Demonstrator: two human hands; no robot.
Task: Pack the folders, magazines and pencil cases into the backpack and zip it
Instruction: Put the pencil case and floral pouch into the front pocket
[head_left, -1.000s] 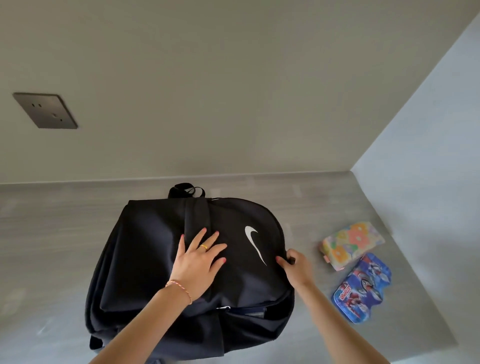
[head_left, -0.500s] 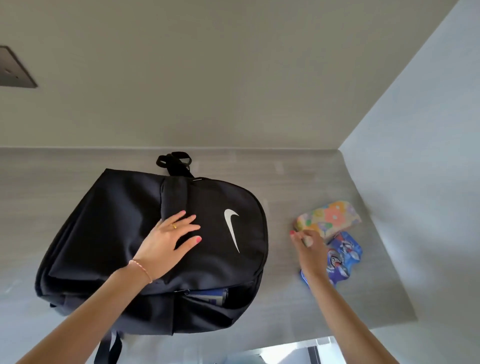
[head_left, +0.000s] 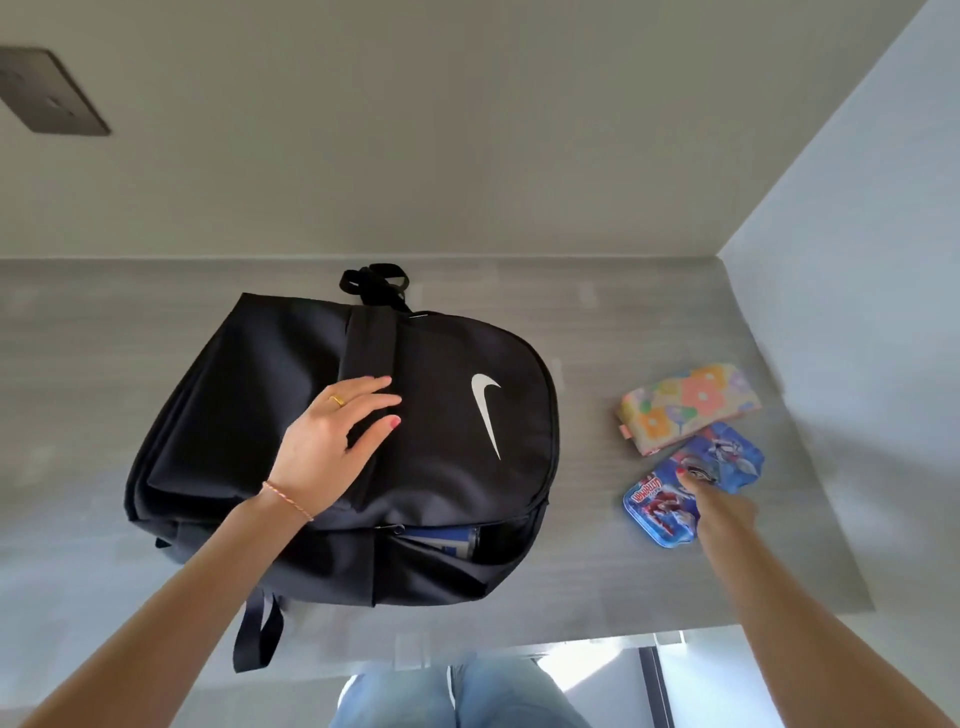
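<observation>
Against beige walls — grey tabletop (head_left: 597, 587).

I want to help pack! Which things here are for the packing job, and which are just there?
For the job:
- black backpack, still unzipped
- flowery pencil case
- blue cartoon pencil case, right hand reaching onto it
- left hand, resting flat on the backpack

Just there:
- wall socket plate
- grey table
</observation>
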